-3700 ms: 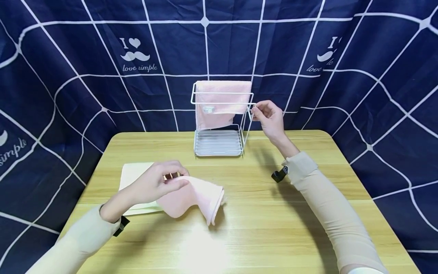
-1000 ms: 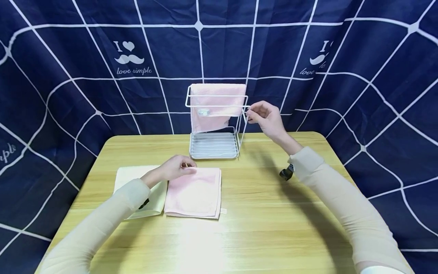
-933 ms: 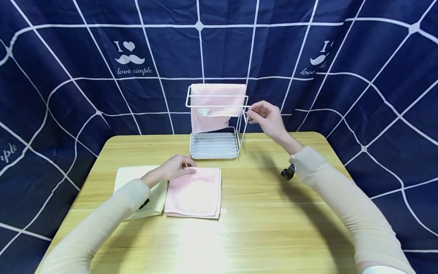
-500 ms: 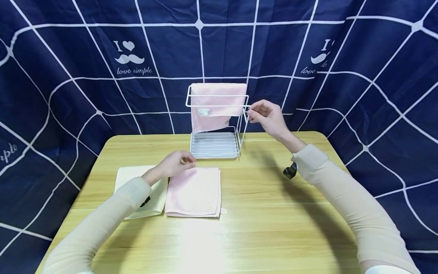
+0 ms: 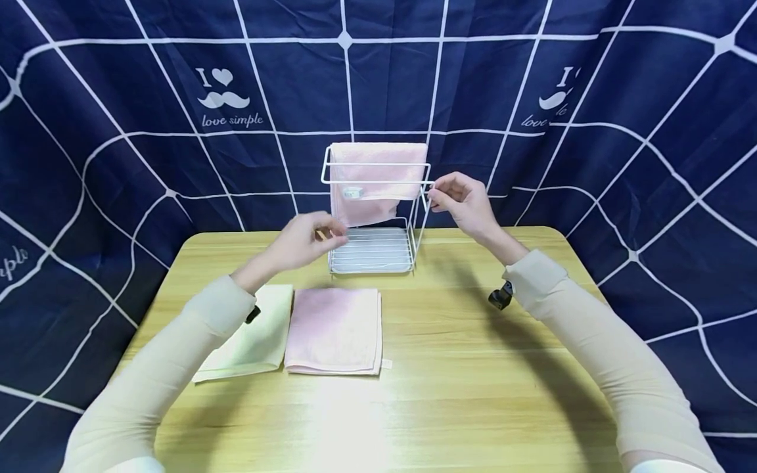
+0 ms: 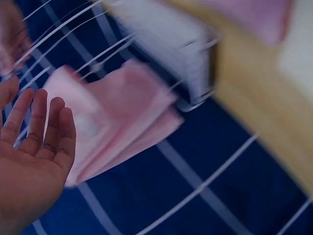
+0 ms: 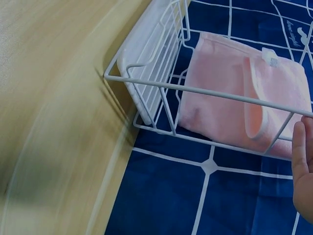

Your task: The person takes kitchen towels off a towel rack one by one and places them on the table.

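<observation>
L hand (image 5: pixel 310 240), fingers loosely bent w/ nothing held, hovers approx 8 o'clock of pink towel (image 5: pixel 378 173) hung on wire rack (image 5: pixel 381 249), whose upper 2 o'clock corner R hand (image 5: pixel 466 205) pinches; towel's prob. light, soft, floppy, best gripped at top fold.

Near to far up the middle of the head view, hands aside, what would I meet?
Flat pink cloth → rack tray → hung pink cloth → blue curtain.
</observation>
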Available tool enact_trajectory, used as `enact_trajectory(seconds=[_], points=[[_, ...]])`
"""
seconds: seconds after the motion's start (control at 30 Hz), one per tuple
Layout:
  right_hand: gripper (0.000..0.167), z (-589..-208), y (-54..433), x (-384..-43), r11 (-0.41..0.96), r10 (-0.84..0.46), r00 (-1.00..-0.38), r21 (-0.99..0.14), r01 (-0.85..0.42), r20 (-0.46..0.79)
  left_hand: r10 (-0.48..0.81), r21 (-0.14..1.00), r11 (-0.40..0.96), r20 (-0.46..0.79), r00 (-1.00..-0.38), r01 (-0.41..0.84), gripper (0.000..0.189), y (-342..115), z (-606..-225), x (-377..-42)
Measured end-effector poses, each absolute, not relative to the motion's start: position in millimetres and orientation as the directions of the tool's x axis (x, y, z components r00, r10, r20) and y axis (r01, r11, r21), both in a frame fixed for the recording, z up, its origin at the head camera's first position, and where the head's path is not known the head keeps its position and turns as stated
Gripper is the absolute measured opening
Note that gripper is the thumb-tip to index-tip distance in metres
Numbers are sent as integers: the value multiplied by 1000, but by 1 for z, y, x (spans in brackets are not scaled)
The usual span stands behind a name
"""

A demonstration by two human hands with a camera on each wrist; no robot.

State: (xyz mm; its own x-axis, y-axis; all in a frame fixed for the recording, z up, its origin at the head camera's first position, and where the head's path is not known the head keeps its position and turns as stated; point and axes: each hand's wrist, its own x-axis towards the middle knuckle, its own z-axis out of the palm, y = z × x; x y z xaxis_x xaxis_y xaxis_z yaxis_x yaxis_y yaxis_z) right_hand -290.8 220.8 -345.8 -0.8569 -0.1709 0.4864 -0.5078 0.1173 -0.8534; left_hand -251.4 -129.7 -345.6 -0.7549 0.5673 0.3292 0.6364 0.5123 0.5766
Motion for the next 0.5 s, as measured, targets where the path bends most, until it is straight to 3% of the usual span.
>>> enact_trajectory(seconds=[0.27,0.5], points=[[11,-345,222,-290,131,-166,-857,-850,-510,488,591,496,471,436,-678,730,17,-115,-277,-255],[7,-346,220,-291,95,-175,-850,-851,-516,496,577,453,525,432,-692,721,23,-101,-248,-271]])
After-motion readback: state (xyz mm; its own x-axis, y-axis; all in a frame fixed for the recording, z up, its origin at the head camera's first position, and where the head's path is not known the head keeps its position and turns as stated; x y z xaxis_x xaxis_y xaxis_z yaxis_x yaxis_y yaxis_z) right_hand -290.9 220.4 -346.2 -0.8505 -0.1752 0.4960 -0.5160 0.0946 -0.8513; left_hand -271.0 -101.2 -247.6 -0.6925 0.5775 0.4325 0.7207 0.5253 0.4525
